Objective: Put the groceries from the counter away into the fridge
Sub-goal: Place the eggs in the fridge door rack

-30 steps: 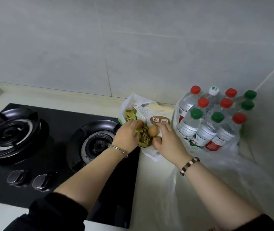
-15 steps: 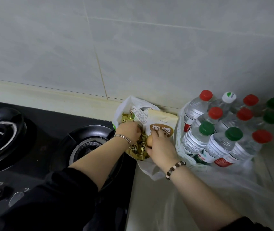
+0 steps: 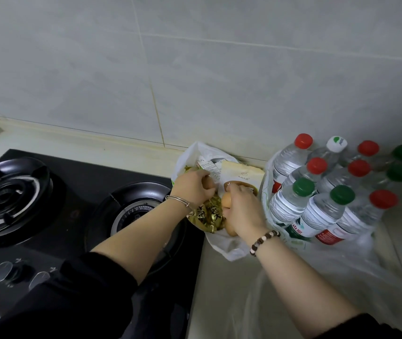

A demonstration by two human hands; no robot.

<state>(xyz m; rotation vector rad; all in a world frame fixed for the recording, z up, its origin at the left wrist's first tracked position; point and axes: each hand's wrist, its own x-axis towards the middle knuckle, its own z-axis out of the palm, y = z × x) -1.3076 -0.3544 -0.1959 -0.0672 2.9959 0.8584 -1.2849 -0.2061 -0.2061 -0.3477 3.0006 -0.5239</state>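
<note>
- Though no fridge shows anywhere in the frame, a grey tiled wall (image 3: 219, 69) backs the pale counter (image 3: 219, 285) where the groceries wait.
- Black gas stove (image 3: 60, 216) fills the left side, its right burner just beside the shopping.
- Water bottles (image 3: 322, 199), capped red, green and white, stand packed together in the right corner on clear plastic.
- White plastic bag (image 3: 229, 248) lies open between stove and bottles, holding a cream packet (image 3: 241, 173), a carton (image 3: 207, 166) and gold-wrapped sweets (image 3: 209, 216).
- Left hand (image 3: 192, 189) reaches into the bag, fingers curled round what looks like a first egg (image 3: 208, 185).
- Right hand (image 3: 244, 214) works close alongside, thumb and fingers closed on a second egg (image 3: 226, 200), whose long axis points roughly toward the wall.
- Third egg (image 3: 230, 231) lies loose in the bag by the heel of the right hand, on the person's side of it. The right hand is plainly the nearer one, but both hands look full, so lifting out what they already hold likely comes first.
</note>
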